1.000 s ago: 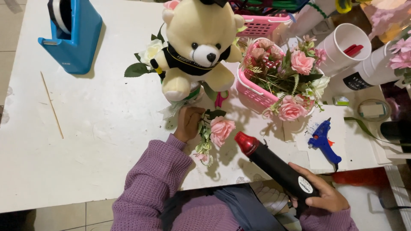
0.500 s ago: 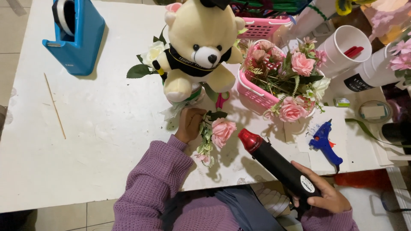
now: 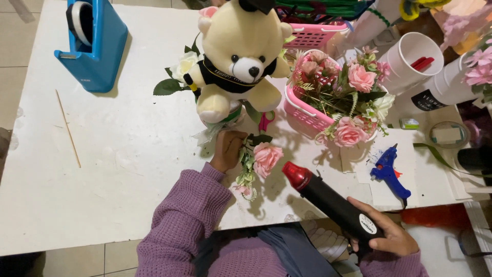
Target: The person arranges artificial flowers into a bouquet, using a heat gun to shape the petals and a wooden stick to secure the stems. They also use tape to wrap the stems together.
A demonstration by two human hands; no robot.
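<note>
Black heat gun (image 3: 333,202), red nozzle up-left, in right hand (image 3: 384,233)

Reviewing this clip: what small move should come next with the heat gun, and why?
Probably bring the heat gun in the right hand nearer the pink rose sprig held by the left hand: its red nozzle points at the sprig but is apart from it.

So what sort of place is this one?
Probably a craft or gift-bouquet work table: artificial roses in a pink basket, a blue glue gun, a tape dispenser, and a heat gun in the right hand.
</note>
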